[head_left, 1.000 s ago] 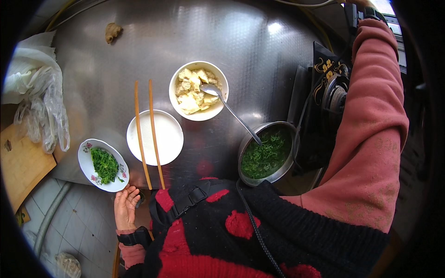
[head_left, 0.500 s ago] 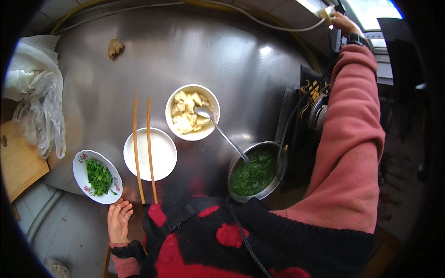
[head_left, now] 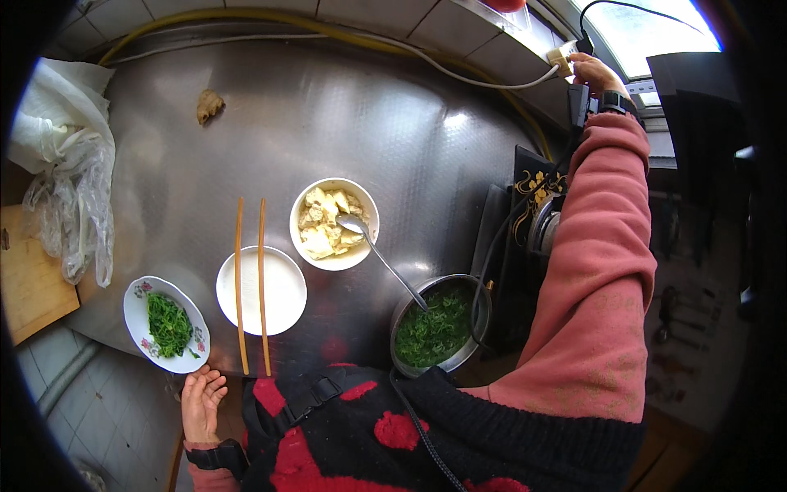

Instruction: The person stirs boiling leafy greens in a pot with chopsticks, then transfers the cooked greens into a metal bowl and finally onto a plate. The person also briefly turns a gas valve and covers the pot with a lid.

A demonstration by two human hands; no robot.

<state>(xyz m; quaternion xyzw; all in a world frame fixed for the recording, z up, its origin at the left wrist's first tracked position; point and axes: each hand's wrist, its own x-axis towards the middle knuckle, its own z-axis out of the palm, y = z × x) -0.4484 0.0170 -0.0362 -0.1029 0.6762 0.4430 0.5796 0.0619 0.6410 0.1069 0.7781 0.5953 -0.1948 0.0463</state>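
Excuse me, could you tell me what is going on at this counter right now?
A person stands at a steel counter. Their right hand is stretched up to a power strip at the wall, on a black plug. Their left hand hangs open below the counter edge, near a small dish of greens. On the counter sit a bowl of pale food with a spoon, chopsticks across a white plate, and a pot of greens.

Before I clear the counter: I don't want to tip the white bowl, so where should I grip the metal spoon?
Take the spoon by its long handle end, which lies free over the rim of the metal pot of greens. Come from the lower right, nearest the person. Its scoop end rests in the white bowl of pale chunks, so lift up and away, probably without nudging the bowl.
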